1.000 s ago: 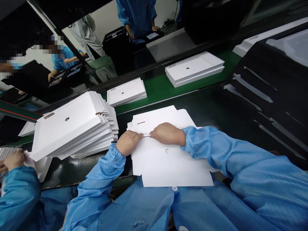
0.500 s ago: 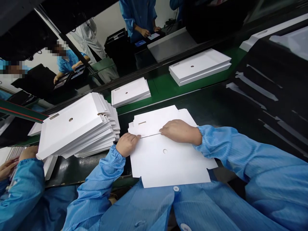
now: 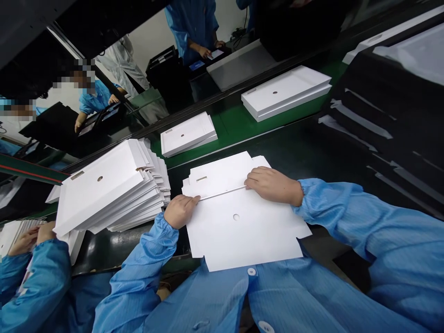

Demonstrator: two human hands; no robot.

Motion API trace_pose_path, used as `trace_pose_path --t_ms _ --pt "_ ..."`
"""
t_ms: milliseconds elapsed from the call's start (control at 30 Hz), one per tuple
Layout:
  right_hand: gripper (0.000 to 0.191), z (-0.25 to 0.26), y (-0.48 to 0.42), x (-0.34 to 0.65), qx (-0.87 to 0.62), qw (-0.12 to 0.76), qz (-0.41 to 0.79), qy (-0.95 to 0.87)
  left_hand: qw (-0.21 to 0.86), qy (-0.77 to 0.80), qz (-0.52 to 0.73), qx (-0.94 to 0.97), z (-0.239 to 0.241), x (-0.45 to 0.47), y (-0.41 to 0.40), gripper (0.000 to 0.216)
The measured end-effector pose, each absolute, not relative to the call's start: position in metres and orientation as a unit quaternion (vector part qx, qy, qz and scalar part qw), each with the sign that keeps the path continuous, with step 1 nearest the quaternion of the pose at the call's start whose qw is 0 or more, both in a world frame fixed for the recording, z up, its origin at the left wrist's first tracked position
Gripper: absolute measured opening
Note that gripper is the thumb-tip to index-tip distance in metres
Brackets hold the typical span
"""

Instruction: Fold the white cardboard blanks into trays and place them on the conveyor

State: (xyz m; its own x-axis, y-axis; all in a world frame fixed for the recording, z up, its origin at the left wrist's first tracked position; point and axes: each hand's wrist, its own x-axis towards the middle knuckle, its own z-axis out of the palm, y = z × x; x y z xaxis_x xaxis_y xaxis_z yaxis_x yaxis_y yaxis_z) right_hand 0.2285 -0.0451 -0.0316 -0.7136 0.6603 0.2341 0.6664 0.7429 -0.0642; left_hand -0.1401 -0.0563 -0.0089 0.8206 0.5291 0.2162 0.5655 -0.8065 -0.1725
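A flat white cardboard box blank (image 3: 243, 231) with a small round hole lies in front of me on the dark table. Its far flap (image 3: 222, 173) is folded over along a crease. My left hand (image 3: 179, 210) presses its curled fingers on the left end of that crease. My right hand (image 3: 272, 184) lies further right on the same crease, fingers bent and pressing down on the flap's edge. Both arms are in blue sleeves.
A tall fanned stack of white blanks (image 3: 107, 189) stands to my left. Two folded white boxes (image 3: 189, 134) (image 3: 286, 92) ride on the green conveyor belt (image 3: 239, 125) behind. A co-worker's hands (image 3: 29, 233) work at the far left. Other people stand beyond the belt.
My right hand has slid to the right along the crease, away from my left hand, which stayed in place. The boxes on the belt shifted slightly.
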Motion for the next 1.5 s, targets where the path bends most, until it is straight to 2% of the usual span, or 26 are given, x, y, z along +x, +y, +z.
trace_pose_path --t_ms 300,533,833,1000,1200,1267,1367,1500 --pt "0.036 -0.020 -0.051 0.240 -0.382 0.130 -0.023 -0.915 0.106 -0.307 -0.149 -0.934 -0.002 -0.131 -0.049 0.038" --pt "0.028 -0.031 -0.045 0.269 -0.388 0.102 0.088 -0.912 0.111 -0.332 -0.155 -0.924 -0.006 -0.141 -0.043 0.043" --pt "0.027 -0.021 -0.047 0.267 -0.421 0.101 0.035 -0.900 0.107 -0.345 -0.145 -0.921 -0.007 -0.139 -0.040 0.043" --pt "0.029 -0.015 -0.047 0.273 -0.390 0.071 0.067 -0.915 0.113 -0.341 -0.145 -0.922 -0.007 -0.135 -0.042 0.039" --pt "0.033 -0.015 -0.045 0.250 -0.370 0.083 0.098 -0.920 0.054 -0.359 -0.144 -0.920 -0.010 -0.127 -0.044 0.038" --pt "0.035 -0.016 -0.044 0.239 -0.369 0.077 0.097 -0.921 0.044 -0.352 -0.155 -0.922 -0.009 -0.122 -0.045 0.032" --pt "0.037 -0.017 -0.044 0.231 -0.371 0.072 0.086 -0.922 0.057 -0.338 -0.176 -0.923 -0.009 -0.115 -0.046 0.020" --pt "0.037 -0.017 -0.046 0.230 -0.371 0.066 0.067 -0.924 0.081 -0.352 -0.185 -0.914 -0.012 -0.109 -0.047 0.024"
